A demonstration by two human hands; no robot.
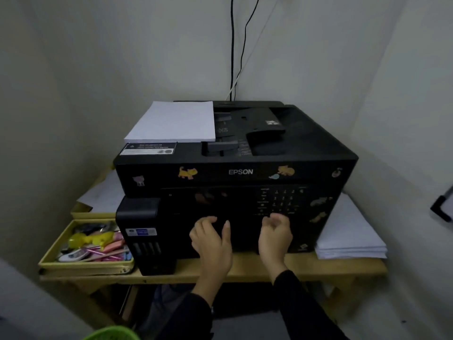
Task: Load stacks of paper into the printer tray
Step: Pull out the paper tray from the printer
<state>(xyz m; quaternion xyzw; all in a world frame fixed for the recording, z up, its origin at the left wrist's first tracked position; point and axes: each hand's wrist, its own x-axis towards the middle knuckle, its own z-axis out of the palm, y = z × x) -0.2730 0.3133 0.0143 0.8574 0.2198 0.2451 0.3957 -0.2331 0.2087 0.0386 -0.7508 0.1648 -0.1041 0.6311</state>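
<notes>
A black Epson printer [306, 153] with animal stickers stands on a wooden table [245, 268]. One stack of white paper [171, 122] lies on the printer's top left. A second stack of white paper [348, 231] rests on the table to the printer's right. My left hand [212, 244] and my right hand [275, 235] are side by side at the lower front of the printer, below the keypad. Both have curled, spread fingers and hold nothing. The printer's tray is not visible.
A yellow tray [49, 262] holding pens and small items sits left of the printer, with loose white sheets [105, 192] behind it. Cables [232, 57] run up the wall behind. A green basket rim [112, 334] shows at the bottom edge.
</notes>
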